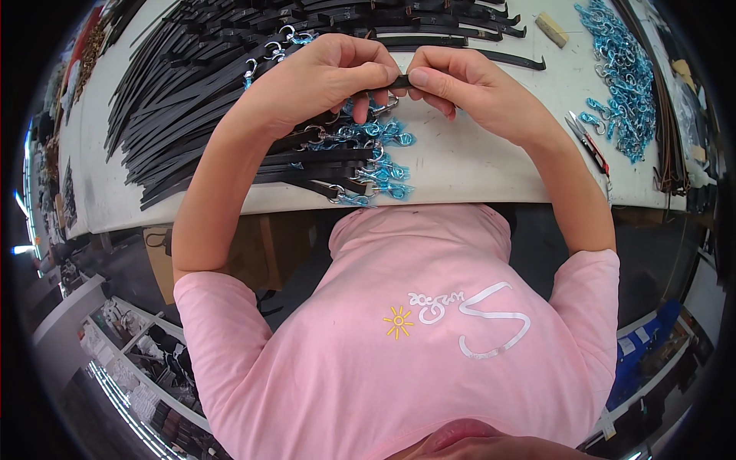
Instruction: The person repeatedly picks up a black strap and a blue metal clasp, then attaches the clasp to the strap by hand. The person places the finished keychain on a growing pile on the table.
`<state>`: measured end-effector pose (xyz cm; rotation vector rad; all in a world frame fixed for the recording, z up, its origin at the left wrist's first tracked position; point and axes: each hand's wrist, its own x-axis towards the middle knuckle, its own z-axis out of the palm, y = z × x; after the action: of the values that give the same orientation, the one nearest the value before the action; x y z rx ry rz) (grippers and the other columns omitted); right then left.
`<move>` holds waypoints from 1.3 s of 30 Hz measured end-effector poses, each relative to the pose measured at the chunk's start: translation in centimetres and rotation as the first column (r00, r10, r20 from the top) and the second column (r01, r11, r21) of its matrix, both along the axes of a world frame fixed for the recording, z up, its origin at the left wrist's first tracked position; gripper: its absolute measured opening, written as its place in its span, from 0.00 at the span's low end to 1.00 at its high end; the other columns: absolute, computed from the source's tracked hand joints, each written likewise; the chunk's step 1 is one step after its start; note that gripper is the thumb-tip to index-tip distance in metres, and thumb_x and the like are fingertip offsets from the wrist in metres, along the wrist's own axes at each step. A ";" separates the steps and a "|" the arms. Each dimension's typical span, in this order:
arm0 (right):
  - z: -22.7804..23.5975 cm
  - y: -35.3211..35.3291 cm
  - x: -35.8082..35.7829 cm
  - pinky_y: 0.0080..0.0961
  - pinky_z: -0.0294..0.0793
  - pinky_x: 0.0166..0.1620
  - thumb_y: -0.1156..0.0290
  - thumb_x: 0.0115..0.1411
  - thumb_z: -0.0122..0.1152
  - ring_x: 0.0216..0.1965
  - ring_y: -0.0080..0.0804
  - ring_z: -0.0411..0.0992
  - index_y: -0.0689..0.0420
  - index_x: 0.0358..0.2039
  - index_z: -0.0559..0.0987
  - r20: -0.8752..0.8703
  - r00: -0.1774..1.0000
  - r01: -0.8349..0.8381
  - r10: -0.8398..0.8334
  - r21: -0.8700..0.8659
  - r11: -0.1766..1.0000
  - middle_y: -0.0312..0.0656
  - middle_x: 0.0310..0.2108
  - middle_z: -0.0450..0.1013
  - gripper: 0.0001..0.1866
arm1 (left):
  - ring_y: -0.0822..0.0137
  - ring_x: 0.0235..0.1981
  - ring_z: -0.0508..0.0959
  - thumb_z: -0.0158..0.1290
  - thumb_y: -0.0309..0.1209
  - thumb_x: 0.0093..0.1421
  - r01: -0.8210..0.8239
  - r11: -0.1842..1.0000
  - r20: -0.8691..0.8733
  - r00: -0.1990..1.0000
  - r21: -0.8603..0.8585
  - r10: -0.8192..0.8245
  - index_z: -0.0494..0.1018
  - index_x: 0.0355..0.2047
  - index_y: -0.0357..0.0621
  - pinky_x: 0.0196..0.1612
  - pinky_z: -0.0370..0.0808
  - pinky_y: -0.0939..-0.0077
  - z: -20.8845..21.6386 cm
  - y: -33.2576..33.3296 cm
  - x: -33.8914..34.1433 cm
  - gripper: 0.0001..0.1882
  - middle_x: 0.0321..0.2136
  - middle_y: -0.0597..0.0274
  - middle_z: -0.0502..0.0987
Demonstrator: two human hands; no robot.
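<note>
My left hand (326, 80) and my right hand (471, 86) meet over the far middle of the table. Between their pinched thumbs and fingers is the end of a black strap (402, 81). Both hands are closed on it, and the fingers hide part of it. A metal snap hook partly in blue film (383, 106) shows just below my left fingers; whether it hangs from this strap I cannot tell. Nearer me lie several black straps (337, 157) with metal snap hooks in blue film (391, 170) at their right ends.
Many long black straps (176, 103) cover the table's left and far side. At right lie a heap of blue-wrapped hooks (625, 77), red-handled scissors (590, 146) and a bundle of brown strips (673, 165). A tan block (551, 29) rests at the far right. Below the table stands a cardboard box (268, 249).
</note>
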<state>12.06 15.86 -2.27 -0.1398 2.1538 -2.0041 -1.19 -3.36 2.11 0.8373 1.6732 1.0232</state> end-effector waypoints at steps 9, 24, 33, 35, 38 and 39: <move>-0.4 -0.7 0.2 0.15 0.60 0.31 0.60 0.73 0.51 0.25 0.13 0.59 0.57 0.34 0.75 -0.033 0.999 0.012 -0.010 0.053 0.998 0.26 0.22 0.63 0.15 | 0.83 0.21 0.73 0.54 0.35 0.67 0.028 0.998 -0.162 0.987 0.050 -0.019 0.76 0.36 0.43 0.24 0.66 0.89 -1.6 -0.2 0.4 0.09 0.25 0.70 0.76; -0.2 -0.4 0.2 0.15 0.59 0.31 0.61 0.74 0.50 0.25 0.12 0.58 0.57 0.35 0.75 -0.023 1.000 0.018 -0.016 0.083 0.996 0.25 0.22 0.62 0.14 | 0.81 0.21 0.73 0.57 0.34 0.64 -0.008 0.998 -0.050 0.999 0.056 0.010 0.77 0.34 0.41 0.26 0.68 0.88 -1.1 -0.1 0.5 0.08 0.25 0.70 0.76; 0.1 -0.2 0.2 0.15 0.60 0.31 0.61 0.74 0.50 0.25 0.13 0.58 0.57 0.35 0.75 -0.023 1.000 0.011 -0.011 0.008 1.000 0.26 0.21 0.62 0.14 | 0.80 0.23 0.76 0.56 0.36 0.66 -0.005 1.000 0.076 0.997 0.011 0.004 0.77 0.34 0.42 0.29 0.71 0.88 0.0 -0.1 -0.3 0.10 0.24 0.69 0.77; 0.1 -0.2 0.2 0.15 0.60 0.31 0.61 0.74 0.51 0.25 0.13 0.59 0.57 0.35 0.75 -0.022 1.000 0.016 -0.016 0.020 1.000 0.26 0.21 0.62 0.14 | 0.81 0.22 0.76 0.56 0.36 0.66 0.008 1.000 0.076 0.997 0.020 -0.010 0.77 0.34 0.42 0.29 0.71 0.88 0.0 -0.1 -0.2 0.10 0.24 0.69 0.77; -0.1 -0.1 0.1 0.15 0.60 0.31 0.61 0.74 0.51 0.25 0.13 0.59 0.57 0.35 0.75 -0.034 0.999 0.007 -0.006 0.040 0.999 0.26 0.21 0.62 0.14 | 0.81 0.22 0.75 0.57 0.36 0.66 0.012 1.000 0.091 0.996 0.019 -0.013 0.77 0.34 0.42 0.29 0.71 0.88 0.1 0.1 -0.3 0.10 0.24 0.69 0.77; -0.1 -0.1 0.1 0.15 0.60 0.31 0.61 0.74 0.50 0.25 0.13 0.59 0.57 0.35 0.75 -0.030 1.000 0.002 -0.001 0.046 0.999 0.26 0.21 0.62 0.14 | 0.81 0.23 0.75 0.57 0.36 0.66 0.014 1.000 0.066 0.998 0.021 -0.016 0.77 0.34 0.42 0.29 0.71 0.88 -0.1 0.1 -0.3 0.10 0.24 0.69 0.77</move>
<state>12.16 15.79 -2.38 -0.1631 2.2175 -1.9632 -1.46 -3.29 2.00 0.8197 1.6013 1.0481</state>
